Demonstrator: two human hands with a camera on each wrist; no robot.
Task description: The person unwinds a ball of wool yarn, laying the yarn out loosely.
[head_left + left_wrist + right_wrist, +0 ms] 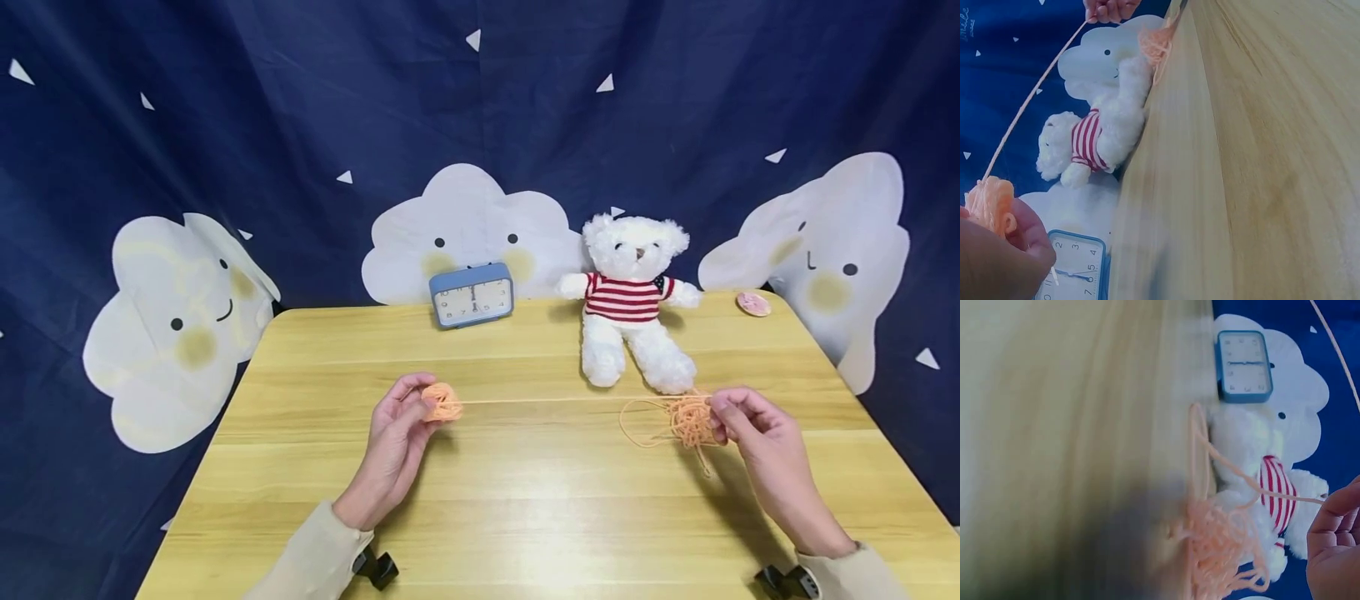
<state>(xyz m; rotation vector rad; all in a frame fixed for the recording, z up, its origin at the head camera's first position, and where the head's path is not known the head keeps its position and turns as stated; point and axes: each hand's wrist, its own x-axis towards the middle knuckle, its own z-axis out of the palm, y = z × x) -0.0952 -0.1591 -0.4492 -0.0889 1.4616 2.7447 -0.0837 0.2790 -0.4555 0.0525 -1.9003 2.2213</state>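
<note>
The two hands are well apart over the table [525, 508]. The left hand [392, 437] slants up from the lower left and holds a little bundle of orange yarn [447, 403] with its thumb and fingers. The right hand [768, 437] slants in from the other side, fingers bent, pinching the yarn string [555, 400]. The string goes across between them (straight as a line). A messy yarn heap [688, 421] lies near the white bear's [637, 250] foot.
</note>
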